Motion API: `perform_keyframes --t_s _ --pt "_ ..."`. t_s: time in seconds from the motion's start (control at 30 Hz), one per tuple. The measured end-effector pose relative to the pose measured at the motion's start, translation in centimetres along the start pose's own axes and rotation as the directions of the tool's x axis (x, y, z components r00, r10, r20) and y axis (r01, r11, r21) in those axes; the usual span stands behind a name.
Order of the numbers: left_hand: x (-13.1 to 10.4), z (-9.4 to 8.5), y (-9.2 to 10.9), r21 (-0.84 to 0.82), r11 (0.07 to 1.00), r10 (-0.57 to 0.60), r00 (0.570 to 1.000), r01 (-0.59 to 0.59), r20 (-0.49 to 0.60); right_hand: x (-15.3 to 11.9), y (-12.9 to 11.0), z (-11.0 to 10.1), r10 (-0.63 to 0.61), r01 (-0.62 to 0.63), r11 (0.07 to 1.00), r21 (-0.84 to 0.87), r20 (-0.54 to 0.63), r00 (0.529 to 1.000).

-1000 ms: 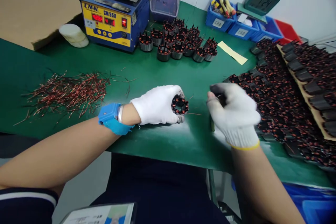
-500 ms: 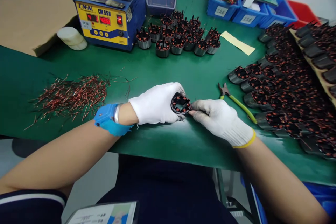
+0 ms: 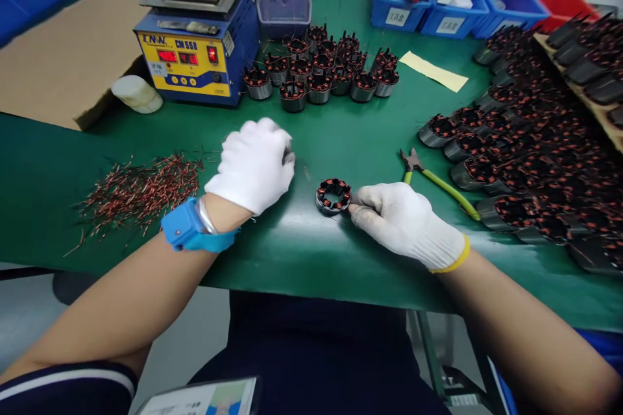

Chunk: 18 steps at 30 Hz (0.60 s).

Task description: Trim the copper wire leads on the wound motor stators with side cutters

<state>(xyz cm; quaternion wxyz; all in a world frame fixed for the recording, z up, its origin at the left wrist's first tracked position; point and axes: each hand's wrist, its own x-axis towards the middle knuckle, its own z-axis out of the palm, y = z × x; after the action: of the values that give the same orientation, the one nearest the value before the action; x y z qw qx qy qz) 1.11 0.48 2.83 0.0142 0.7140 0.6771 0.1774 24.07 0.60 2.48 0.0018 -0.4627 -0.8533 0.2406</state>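
A motor stator, a dark ring with copper windings, stands on the green table in front of me. At its right edge, my gloved right hand is closed, with thumb and forefinger pinching the stator's side or a wire end there. To the left and apart from the stator is my gloved left hand, raised a little, its fingers curled shut. What those fingers hold, if anything, is hidden. Beyond my right hand lie cutting pliers with green handles. Left of my left hand is a heap of copper wire offcuts.
Several stators stand at the back beside a blue and yellow soldering pot unit. Many more stators fill the right side. Blue bins, a yellow paper strip and cardboard lie around the edges.
My left hand has let go of the stator and moved left, fingers curled. The stator now stands on the table. My right hand stays at its right edge.
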Motion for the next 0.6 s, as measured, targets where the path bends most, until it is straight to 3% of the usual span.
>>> perform_keyframes --t_s 0.07,0.1,0.13,0.2,0.27,0.33,0.5,0.6 --pt "-0.7 -0.7 0.6 -0.103 0.989 0.092 0.981 -0.11 -0.168 0.0 0.0 0.0 -0.001 0.001 1.0 0.008 0.002 1.0" --pt "-1.1 -0.8 1.1 -0.195 0.962 0.152 0.968 -0.191 -0.198 0.0 0.0 0.1 -0.002 0.002 1.0 0.015 0.003 1.0" --pt "-1.5 -0.7 1.6 -0.274 0.924 0.222 0.958 -0.266 -0.181 0.0 0.0 0.1 -0.001 0.001 1.0 0.023 0.003 1.0" --pt "-2.2 -0.1 2.5 -0.365 0.862 0.365 0.93 -0.353 -0.037 0.0 0.0 0.1 0.0 0.0 0.999 0.047 -0.001 1.0" --pt "-2.5 0.8 3.0 -0.397 0.844 0.443 0.886 -0.359 0.141 0.1 0.0 0.0 -0.003 0.003 0.998 0.07 -0.009 1.0" --pt "-2.5 1.6 3.0 -0.416 0.844 0.459 0.857 -0.338 0.234 0.2 0.1 -0.1 -0.012 0.013 0.995 0.097 -0.005 1.0" --pt "-2.3 1.7 2.9 -0.416 0.82 0.514 0.827 -0.394 0.23 0.1 0.8 -0.7 -0.041 0.036 0.99 0.136 0.034 0.999" --pt "-2.5 1.8 3.1 -0.364 0.831 0.516 0.829 -0.422 0.217 -0.6 1.2 -1.5 -0.07 0.066 0.995 0.071 0.05 0.996"
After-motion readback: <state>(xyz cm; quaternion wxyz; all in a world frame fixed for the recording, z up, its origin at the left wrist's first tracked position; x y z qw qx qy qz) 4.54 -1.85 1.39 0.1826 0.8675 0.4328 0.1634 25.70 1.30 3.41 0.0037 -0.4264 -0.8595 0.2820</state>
